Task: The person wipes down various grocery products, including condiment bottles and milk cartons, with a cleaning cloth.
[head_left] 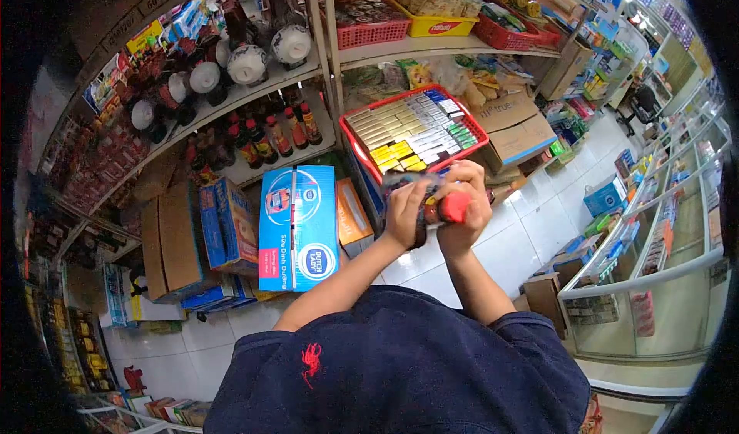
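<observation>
In front of my chest, both hands are close together. My right hand (471,226) is wrapped round a dark bottle, and its red cap (456,206) points up toward me. My left hand (402,212) is closed on a dark object (420,230) right beside it, perhaps another bottle; blur and my fingers hide its kind. Just beyond the hands is a red basket (473,143) packed with rows of small gold, yellow, silver and green boxes.
A blue Dutch Lady carton (299,226) stands to the left, beside an orange carton (354,215). Shelves (223,103) at the left hold several bottles with red caps. An open cardboard box (516,130) lies beyond the basket. Glass display cases (639,311) line the right.
</observation>
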`<state>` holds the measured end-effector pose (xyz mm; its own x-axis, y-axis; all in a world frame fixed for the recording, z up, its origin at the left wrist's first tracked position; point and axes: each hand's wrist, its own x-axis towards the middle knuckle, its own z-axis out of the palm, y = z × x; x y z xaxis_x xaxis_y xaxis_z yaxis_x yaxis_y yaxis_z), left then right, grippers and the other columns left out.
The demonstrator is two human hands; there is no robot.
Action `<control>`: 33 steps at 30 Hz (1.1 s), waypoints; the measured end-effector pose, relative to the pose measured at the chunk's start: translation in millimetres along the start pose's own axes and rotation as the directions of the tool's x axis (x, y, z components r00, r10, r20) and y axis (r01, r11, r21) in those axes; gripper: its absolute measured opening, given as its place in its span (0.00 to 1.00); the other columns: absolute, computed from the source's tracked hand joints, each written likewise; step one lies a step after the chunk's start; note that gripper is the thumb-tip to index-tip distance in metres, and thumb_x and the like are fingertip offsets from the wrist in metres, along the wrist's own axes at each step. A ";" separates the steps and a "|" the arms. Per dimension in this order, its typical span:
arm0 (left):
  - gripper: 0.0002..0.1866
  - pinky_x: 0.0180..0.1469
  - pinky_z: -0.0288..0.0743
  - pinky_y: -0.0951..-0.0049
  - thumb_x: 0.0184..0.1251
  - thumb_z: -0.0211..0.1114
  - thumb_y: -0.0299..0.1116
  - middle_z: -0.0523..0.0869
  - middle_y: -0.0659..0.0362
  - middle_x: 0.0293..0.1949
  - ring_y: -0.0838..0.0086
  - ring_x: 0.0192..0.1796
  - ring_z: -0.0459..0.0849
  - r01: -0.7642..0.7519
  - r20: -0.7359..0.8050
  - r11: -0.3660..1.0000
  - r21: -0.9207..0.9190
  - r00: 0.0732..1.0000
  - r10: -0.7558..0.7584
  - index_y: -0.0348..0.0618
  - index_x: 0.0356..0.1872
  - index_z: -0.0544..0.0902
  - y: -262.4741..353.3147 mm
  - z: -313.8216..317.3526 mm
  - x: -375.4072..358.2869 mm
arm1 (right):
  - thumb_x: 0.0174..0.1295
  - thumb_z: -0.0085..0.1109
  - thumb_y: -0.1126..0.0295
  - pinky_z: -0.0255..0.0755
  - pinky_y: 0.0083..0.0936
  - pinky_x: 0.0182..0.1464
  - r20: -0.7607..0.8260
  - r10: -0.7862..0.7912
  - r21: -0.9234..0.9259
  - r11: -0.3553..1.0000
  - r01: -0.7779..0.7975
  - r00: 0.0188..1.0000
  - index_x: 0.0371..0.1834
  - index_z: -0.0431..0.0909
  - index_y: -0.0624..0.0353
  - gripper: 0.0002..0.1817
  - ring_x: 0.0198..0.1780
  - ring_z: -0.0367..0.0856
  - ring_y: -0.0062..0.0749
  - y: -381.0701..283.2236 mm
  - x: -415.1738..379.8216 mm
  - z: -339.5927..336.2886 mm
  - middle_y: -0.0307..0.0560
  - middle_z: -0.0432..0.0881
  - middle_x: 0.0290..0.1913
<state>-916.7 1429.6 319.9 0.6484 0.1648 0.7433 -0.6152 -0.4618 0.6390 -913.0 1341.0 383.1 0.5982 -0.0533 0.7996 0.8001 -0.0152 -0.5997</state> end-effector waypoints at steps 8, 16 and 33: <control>0.18 0.44 0.73 0.68 0.65 0.42 0.42 0.80 0.52 0.35 0.67 0.37 0.79 0.622 0.733 -0.406 -0.670 0.465 -0.497 0.39 0.37 0.76 -52.2 -3.9 -21.2 | 0.57 0.27 0.47 0.62 0.37 0.41 0.022 -0.118 0.422 0.901 0.098 0.993 0.12 0.67 0.60 0.30 0.31 0.65 0.36 -19.2 21.5 -10.6 0.46 0.66 0.23; 0.26 0.43 0.72 0.62 0.60 0.45 0.57 0.80 0.54 0.31 0.65 0.35 0.79 0.319 0.563 -0.469 -0.824 0.558 -0.609 0.41 0.29 0.75 -58.4 -34.7 -22.5 | 0.57 0.40 0.41 0.68 0.32 0.37 -0.320 0.370 0.452 0.869 -0.203 0.872 0.33 0.62 0.58 0.26 0.28 0.67 0.31 5.9 12.3 5.7 0.44 0.65 0.26; 0.14 0.44 0.65 0.70 0.66 0.45 0.40 0.74 0.54 0.33 0.69 0.37 0.74 0.676 0.211 0.707 -0.208 0.737 -0.642 0.37 0.37 0.69 -6.9 -72.8 -5.4 | 0.49 0.54 0.72 0.66 0.20 0.29 0.381 0.429 0.551 0.606 -0.574 0.819 0.23 0.66 0.63 0.08 0.22 0.70 0.26 6.0 -32.5 45.1 0.45 0.71 0.19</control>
<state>-948.6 1495.3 325.9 0.9675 0.2343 0.0955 -0.0899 -0.0342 0.9954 -925.6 1387.7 355.0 0.8502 0.3303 0.4101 0.1657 0.5713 -0.8038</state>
